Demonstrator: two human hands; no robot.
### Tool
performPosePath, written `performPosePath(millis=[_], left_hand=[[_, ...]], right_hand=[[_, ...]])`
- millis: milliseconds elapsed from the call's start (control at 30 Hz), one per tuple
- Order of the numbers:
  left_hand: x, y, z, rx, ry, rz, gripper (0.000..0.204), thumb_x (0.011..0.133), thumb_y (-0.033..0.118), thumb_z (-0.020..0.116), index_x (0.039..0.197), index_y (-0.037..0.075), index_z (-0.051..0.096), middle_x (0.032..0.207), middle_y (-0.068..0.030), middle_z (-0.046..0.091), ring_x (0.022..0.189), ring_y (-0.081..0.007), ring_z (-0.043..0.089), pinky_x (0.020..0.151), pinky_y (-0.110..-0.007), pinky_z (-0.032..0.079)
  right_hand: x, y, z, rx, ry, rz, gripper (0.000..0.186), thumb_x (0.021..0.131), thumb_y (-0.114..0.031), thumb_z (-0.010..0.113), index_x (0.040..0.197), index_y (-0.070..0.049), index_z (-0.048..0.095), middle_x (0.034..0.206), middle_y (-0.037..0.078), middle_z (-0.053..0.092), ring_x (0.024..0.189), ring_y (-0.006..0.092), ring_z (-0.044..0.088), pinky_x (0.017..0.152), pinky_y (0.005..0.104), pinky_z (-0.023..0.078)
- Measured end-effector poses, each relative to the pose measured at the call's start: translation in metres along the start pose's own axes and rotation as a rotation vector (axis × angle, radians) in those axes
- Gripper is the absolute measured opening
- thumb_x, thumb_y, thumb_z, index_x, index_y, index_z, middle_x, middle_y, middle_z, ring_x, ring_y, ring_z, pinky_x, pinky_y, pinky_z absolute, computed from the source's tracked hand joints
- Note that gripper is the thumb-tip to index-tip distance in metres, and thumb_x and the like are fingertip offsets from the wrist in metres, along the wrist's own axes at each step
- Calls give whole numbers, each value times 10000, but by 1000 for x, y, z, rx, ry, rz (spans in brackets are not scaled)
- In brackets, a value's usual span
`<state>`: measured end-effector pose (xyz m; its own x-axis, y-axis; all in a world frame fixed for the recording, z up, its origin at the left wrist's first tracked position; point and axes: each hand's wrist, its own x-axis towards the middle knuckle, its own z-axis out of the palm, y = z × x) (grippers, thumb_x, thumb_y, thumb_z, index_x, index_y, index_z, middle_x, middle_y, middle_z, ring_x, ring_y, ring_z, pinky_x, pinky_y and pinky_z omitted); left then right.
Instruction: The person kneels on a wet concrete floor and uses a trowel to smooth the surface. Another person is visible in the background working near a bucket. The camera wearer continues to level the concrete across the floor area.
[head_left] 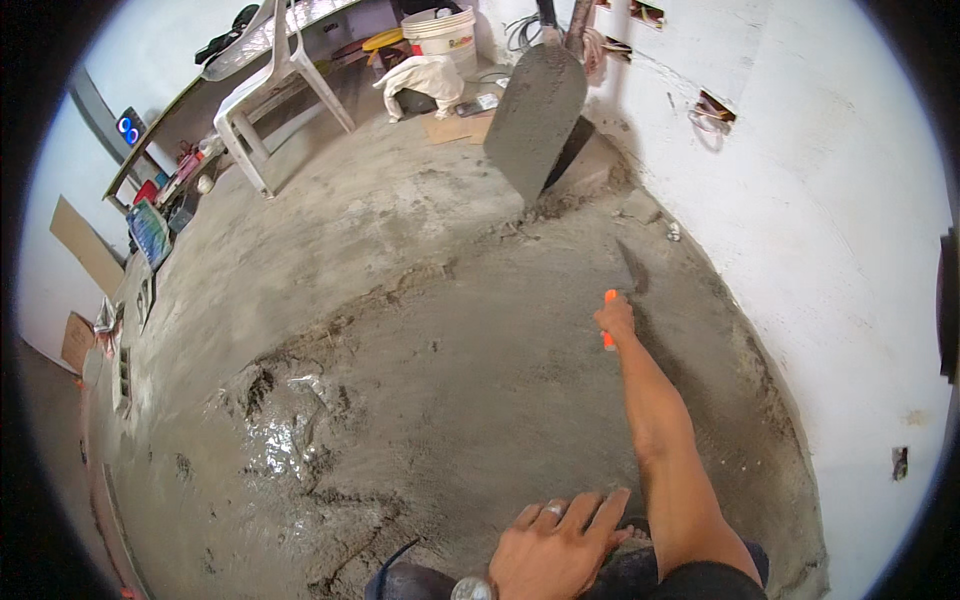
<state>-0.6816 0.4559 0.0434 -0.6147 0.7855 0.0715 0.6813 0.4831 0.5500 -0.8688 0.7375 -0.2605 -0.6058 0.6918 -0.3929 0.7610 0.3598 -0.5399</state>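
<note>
My right hand [616, 318] is closed around the orange handle of a trowel [634, 268], whose grey blade lies on the wet grey mortar [500, 360] near the wall. My left hand [560, 540] is at the lower edge over my knee, fingers apart and holding nothing; it wears a ring and a watch. Rougher, glistening mortar [285, 445] lies to the left, with a ragged ridge running across the floor.
A mud-coated shovel [530, 120] leans at the white wall [840, 250], which has cut openings with wires. A plastic chair [250, 130], white bucket [440, 40], draped cloth [425, 85] and cluttered bench stand at the back. Cardboard [85, 240] leans at the left.
</note>
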Motion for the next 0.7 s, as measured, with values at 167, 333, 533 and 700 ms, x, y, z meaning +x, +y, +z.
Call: performPosePath(millis=[167,333,533,700], left_hand=[[-8,1,-14,-14,52,-4,348,798,249,621,1113,107,584,933,-66,621,764,-247,624,670,-343,491],[-8,6,-16,-9,71,-5,356,786,243,630,1109,101,583,909,-61,612,745,-246,616,668,-339,488],[-16,6,-9,10,45,-80,353,771,231,638,1097,104,589,919,-65,612,741,-245,614,656,-338,486],[-14,2,-1,-5,64,-99,347,785,250,629,1108,130,589,925,-56,620,727,-238,624,640,-338,500]], right_hand=[[-34,21,18,-324,-190,-177,469,807,-166,600,1197,39,440,1204,240,526,1131,358,530,934,445,431],[6,36,-48,-301,-286,-199,538,805,-156,599,1257,59,400,1238,251,503,1153,330,520,946,445,424],[-1,0,66,-249,-151,-233,576,771,-134,608,1272,45,389,1198,251,538,1112,329,555,927,433,448],[-30,-9,46,-422,-432,-369,547,743,-106,620,1236,42,435,1190,224,552,1068,325,580,878,420,476]])
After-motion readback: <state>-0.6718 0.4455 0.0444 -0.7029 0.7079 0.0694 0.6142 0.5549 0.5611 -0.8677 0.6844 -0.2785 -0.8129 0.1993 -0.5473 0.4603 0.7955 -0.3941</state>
